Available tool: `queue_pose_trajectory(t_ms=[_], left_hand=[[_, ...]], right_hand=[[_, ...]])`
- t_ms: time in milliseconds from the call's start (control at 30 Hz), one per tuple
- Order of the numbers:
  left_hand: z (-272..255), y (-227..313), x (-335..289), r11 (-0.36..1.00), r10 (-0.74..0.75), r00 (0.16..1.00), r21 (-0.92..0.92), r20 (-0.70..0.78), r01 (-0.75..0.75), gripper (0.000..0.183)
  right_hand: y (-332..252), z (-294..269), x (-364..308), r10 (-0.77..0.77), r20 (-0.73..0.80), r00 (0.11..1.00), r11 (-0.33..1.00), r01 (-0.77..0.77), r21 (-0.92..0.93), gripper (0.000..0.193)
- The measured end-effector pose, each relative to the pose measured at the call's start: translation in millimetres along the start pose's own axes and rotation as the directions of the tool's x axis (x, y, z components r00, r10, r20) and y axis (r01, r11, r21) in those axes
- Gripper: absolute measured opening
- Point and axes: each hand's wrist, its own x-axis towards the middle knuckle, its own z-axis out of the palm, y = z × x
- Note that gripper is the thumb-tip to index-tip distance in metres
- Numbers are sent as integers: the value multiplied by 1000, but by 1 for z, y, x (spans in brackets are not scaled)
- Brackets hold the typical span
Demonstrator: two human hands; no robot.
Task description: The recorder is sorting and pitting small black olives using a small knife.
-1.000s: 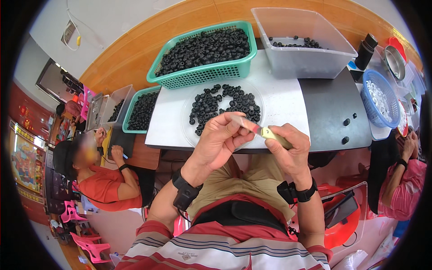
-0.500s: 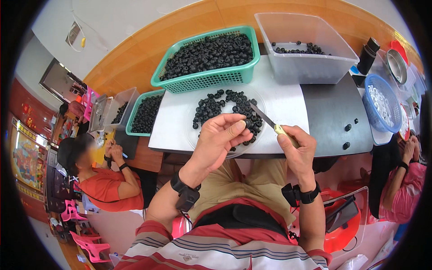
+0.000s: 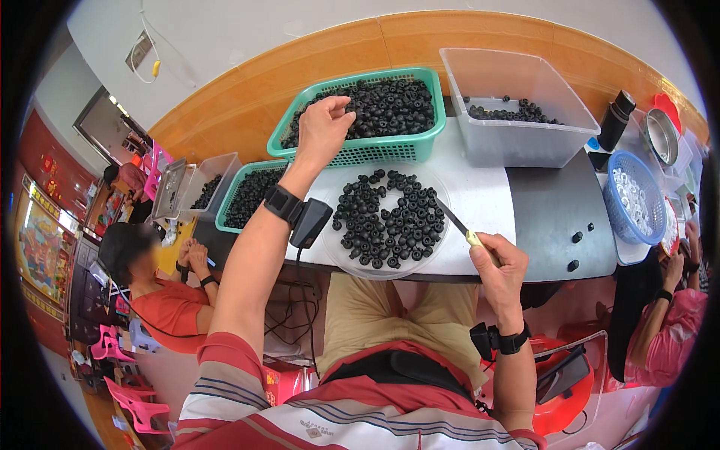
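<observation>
Head view: with knife (image 3: pixel 473 239) gripped in right hand (image 3: pixel 501 266) near the tabletop's (image 3: pixel 551 217) front edge, angle tip forward, and hold bent-fingered left hand (image 3: pixel 325 127) (cannot tell if gripping anything) low over black pieces (image 3: pixel 401 105) in green basket (image 3: pixel 405 150) by the back edge.

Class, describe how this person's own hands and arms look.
The left hand and right hand are bare. Each wrist carries a black strap with a boxy black device; a dark cable hangs from the left one. The short left sleeve has a red cuff, then grey and white bands.
</observation>
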Motion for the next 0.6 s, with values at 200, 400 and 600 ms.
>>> queue_pose_trajectory(t_ms=[200, 400, 600], left_hand=[[0, 4, -37, 990, 133, 990, 44, 51, -135, 25], [8, -1, -78, 877, 422, 890, 169, 171, -449, 17], [20, -9, -90, 934, 237, 887, 160, 397, -321, 20]], right_hand=[[3, -1, 1, 17, -9, 1000, 1000, -17, -12, 25], [4, 1, 2, -9, -2, 1000, 1000, 9, -21, 24], [3, 1, 0, -7, 3, 1000, 999, 7, -45, 23]])
